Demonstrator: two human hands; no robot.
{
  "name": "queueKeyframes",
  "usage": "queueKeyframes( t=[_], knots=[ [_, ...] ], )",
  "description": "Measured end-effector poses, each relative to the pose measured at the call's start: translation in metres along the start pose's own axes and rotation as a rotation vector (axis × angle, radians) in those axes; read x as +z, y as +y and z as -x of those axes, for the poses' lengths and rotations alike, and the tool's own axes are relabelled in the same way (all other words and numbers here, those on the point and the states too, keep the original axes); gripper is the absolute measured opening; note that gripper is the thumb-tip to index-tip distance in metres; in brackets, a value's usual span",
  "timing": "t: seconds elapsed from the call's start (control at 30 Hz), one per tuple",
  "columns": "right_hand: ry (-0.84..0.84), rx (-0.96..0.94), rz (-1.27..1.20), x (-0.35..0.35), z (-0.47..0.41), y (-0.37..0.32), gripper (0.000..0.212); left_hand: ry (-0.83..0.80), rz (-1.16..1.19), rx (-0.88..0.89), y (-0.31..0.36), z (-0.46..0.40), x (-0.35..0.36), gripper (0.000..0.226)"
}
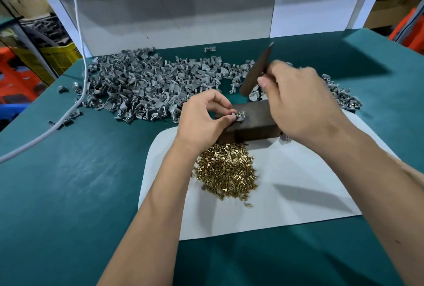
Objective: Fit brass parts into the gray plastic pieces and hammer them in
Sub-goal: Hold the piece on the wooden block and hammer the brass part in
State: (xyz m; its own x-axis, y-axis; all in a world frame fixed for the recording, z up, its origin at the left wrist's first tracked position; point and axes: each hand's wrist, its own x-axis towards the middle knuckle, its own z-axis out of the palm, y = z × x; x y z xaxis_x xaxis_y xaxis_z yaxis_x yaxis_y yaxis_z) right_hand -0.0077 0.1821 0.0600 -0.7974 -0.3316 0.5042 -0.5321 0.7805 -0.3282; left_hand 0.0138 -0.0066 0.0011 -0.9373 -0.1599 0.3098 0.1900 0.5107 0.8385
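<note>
My left hand (204, 116) pinches a small gray plastic piece (239, 116) with a brass part in it, holding it on top of a dark brown block (252, 125). My right hand (298, 104) grips a dark flat metal bar (257, 72), raised and tilted above the block and blurred by motion. A heap of brass parts (226, 168) lies on a white sheet (298, 184) just in front of the block.
A large pile of gray plastic pieces (146, 86) spreads over the green table (68, 182) behind and left of the block. More gray pieces (341, 95) lie at the right. A white cable (78, 102) hangs at the left. A white board (183, 10) stands at the back.
</note>
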Motion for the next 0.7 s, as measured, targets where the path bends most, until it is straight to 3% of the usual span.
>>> queueKeyframes(
  t=[0.07,0.13,0.2,0.33,0.37,0.47,0.53,0.6,0.7],
  knots=[
    [-0.017,-0.024,0.042,0.003,0.001,-0.005,0.024,0.0,-0.005,-0.005,0.0,0.0,-0.001,0.022],
    [-0.208,-0.015,0.147,0.01,0.005,-0.008,0.024,0.002,0.0,-0.026,0.0,0.0,0.0,0.023],
    [-0.261,-0.008,0.198,0.008,0.003,-0.006,0.024,0.0,0.003,-0.029,0.001,0.001,0.0,0.023],
    [0.073,-0.069,0.085,0.003,-0.001,-0.004,0.02,0.002,-0.003,-0.008,-0.001,0.0,0.0,0.023],
    [0.058,-0.075,0.102,0.006,0.0,-0.005,0.02,0.003,-0.005,-0.011,-0.001,-0.001,0.0,0.023],
    [-0.172,-0.029,0.2,0.018,0.007,-0.002,0.023,-0.001,0.011,-0.04,-0.001,0.0,0.0,0.024],
    [-0.18,-0.027,0.168,0.015,0.006,0.004,0.022,0.0,0.002,-0.046,0.0,0.002,0.0,0.024],
    [-0.175,-0.046,0.071,0.007,0.004,0.015,0.018,0.01,0.013,-0.055,0.001,0.001,0.001,0.023],
    [-0.388,0.001,-0.239,-0.014,0.002,0.034,0.01,0.052,0.036,-0.098,0.001,0.0,0.001,0.018]
  ],
)
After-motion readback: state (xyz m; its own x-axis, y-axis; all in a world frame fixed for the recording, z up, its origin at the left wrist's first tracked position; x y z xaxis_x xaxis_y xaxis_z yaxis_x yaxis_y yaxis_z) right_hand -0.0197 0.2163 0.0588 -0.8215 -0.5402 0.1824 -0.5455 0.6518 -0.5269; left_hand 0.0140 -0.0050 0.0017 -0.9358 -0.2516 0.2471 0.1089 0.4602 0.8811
